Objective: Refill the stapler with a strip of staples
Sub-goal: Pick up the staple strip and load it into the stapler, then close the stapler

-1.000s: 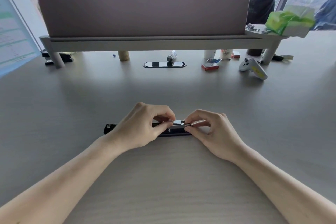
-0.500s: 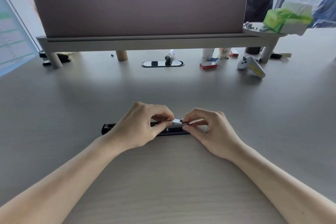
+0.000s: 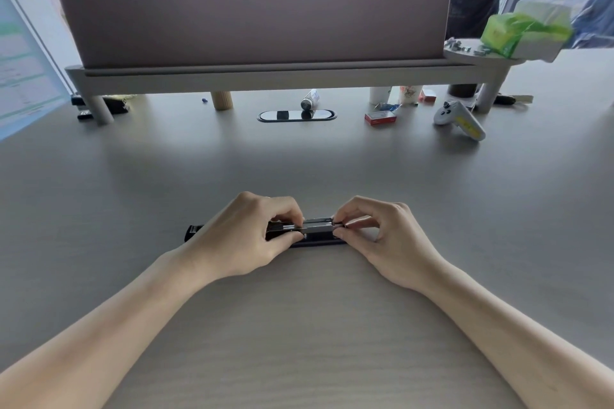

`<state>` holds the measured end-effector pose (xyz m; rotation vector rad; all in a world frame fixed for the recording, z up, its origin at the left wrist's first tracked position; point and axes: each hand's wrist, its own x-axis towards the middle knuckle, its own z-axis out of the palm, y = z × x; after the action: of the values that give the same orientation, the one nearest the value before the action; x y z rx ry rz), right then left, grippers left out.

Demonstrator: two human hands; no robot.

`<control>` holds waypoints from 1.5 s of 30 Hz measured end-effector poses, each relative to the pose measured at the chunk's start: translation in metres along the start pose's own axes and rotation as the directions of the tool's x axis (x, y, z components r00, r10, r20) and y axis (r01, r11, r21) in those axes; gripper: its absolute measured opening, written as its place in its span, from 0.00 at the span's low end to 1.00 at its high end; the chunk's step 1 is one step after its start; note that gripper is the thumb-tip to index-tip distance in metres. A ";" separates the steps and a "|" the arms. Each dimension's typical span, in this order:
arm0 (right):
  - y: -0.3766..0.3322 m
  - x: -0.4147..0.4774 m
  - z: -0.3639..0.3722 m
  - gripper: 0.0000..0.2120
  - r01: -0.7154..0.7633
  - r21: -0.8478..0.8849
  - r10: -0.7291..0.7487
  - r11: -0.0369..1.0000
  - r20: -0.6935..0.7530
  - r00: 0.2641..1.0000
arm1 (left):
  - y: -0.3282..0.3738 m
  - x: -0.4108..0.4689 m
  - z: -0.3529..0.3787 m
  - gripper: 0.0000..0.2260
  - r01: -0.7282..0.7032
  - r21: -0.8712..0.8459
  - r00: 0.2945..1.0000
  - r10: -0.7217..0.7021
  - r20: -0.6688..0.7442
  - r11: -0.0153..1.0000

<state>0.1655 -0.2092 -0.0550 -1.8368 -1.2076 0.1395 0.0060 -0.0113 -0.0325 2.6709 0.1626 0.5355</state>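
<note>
A black stapler (image 3: 312, 236) lies flat and opened out on the grey desk (image 3: 299, 325), its long axis left to right. My left hand (image 3: 246, 239) pinches the stapler's metal channel with thumb and forefinger and covers its middle. My right hand (image 3: 385, 239) pinches a silvery strip of staples (image 3: 355, 222) at the channel's right end. The strip lies in line with the channel and its left end meets it. The stapler's black left end (image 3: 192, 232) sticks out past my left hand.
A grey divider panel (image 3: 252, 13) on a raised shelf crosses the desk's far side. Under it lie a small red box (image 3: 380, 117), a white controller (image 3: 460, 118), cups, a small bottle (image 3: 309, 99) and an oval cable port (image 3: 296, 115). A green bag (image 3: 521, 31) sits at the far right.
The hands stay on the stapler and the strip. More of the dark channel shows between my fingertips now. The head camera has shifted slightly.
</note>
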 end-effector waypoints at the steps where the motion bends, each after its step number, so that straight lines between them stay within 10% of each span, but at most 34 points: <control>1: 0.000 0.000 0.000 0.03 0.000 0.002 0.000 1.000 0.001 1.000 | 0.000 0.000 0.001 0.05 -0.006 0.006 1.000 0.006 -0.006 1.000; 13: -0.001 0.001 -0.001 0.12 -0.043 0.049 0.042 0.998 0.016 0.999 | -0.010 -0.008 -0.013 0.13 0.106 -0.082 0.994 -0.104 0.030 0.991; 25: -0.002 0.003 0.003 0.13 -0.057 -0.013 0.057 0.998 0.025 0.998 | -0.022 0.001 -0.083 0.12 0.130 0.261 0.907 -0.221 0.359 0.957; 45: 0.005 0.005 0.000 0.12 -0.115 -0.073 0.119 0.991 0.045 0.992 | 0.019 0.031 -0.012 0.08 0.112 -0.052 0.978 -0.101 0.181 0.992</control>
<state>0.1710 -0.2062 -0.0569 -1.9767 -1.1516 0.2113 0.0303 -0.0185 -0.0040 2.6149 0.2316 0.2626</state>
